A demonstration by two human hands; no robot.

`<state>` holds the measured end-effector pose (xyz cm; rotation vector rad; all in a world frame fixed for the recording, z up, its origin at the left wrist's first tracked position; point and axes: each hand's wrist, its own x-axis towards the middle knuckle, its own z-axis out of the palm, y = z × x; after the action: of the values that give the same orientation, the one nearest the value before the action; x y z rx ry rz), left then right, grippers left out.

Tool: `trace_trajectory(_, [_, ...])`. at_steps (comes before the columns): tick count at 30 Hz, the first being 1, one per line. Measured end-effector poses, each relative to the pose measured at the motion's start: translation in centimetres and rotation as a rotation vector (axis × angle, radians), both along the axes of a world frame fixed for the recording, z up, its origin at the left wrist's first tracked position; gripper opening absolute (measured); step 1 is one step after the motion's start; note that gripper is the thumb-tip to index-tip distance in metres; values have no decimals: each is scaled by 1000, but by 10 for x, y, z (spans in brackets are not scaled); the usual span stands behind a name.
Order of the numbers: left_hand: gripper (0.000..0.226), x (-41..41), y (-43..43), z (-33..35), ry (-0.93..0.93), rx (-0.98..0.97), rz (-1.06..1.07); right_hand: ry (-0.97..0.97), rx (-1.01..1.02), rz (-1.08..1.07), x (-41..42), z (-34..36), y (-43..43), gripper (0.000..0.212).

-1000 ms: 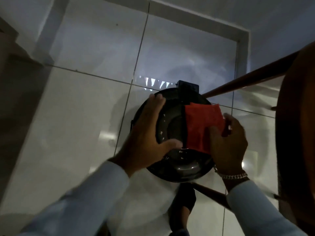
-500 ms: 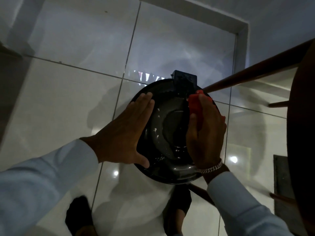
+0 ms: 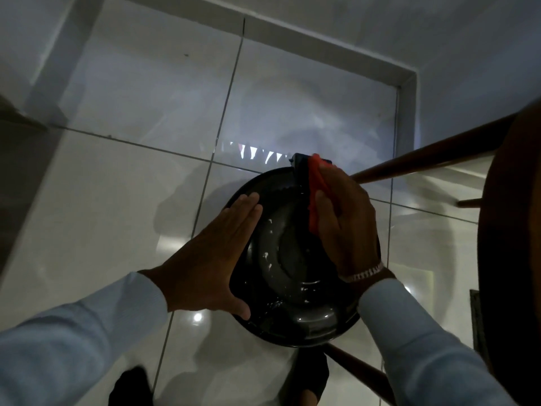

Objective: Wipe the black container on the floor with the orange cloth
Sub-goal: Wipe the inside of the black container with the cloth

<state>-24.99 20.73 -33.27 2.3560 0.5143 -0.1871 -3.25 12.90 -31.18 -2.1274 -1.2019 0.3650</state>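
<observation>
Here the right hand [image 3: 345, 218] presses the bunched orange cloth [image 3: 315, 189] under closed fingers onto the round black container [image 3: 292, 288] on the tiled floor [image 3: 102, 215], beside the left hand's [image 3: 210, 259] flat, extended, empty fingers on its rim.

The container [image 3: 295, 288] sits on the floor [image 3: 117, 215]. The left hand [image 3: 216, 259] lies flat on its rim at 9 o'clock. The right hand [image 3: 345, 224] presses the cloth [image 3: 316, 191] against it at 1 o'clock. A stool [image 3: 512, 230] stands at 3 o'clock.
</observation>
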Motion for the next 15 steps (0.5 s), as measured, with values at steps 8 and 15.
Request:
trace_trajectory(8, [150, -1, 0, 1, -14, -38, 20, -221, -84, 64, -34, -3, -56, 47])
trace_trajectory(15, [149, -1, 3, -2, -12, -28, 5, -278, -197, -33, -43, -5, 7, 46])
